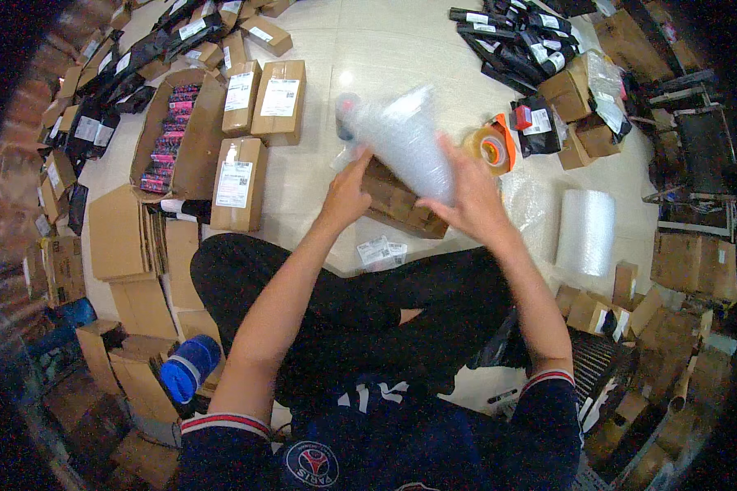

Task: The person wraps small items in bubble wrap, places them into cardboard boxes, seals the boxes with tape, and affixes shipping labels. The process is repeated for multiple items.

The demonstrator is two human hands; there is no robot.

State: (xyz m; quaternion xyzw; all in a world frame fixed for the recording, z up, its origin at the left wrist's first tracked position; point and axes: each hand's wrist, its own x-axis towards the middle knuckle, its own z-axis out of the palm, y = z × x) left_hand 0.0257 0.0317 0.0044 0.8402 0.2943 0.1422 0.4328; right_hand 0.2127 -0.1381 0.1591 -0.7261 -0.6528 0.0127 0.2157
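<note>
A bubble-wrapped bundle (pixel 414 132) is tilted above a brown cardboard box (pixel 396 199) on the floor before my crossed legs. My right hand (pixel 476 199) grips the bundle's right side and lower end, thumb underneath. At the left end of the box, my left hand (pixel 347 196) has its thumb and fingers around the edge, fingertips close to the wrap. The bundle hides part of the box, and its contents cannot be seen. Printed labels (pixel 374 250) lie between the box and my legs. Right of my right hand is an orange tape dispenser (pixel 506 144) with clear tape.
A bubble wrap roll (pixel 586 233) stands at right. Labelled cartons (pixel 239 184) and an open carton (pixel 206 132) of pink-and-dark packets stand left, near flat cardboard (pixel 120 236). Black parcels (pixel 519 43) lie at far right. A blue roll (pixel 190 368) is by my left elbow.
</note>
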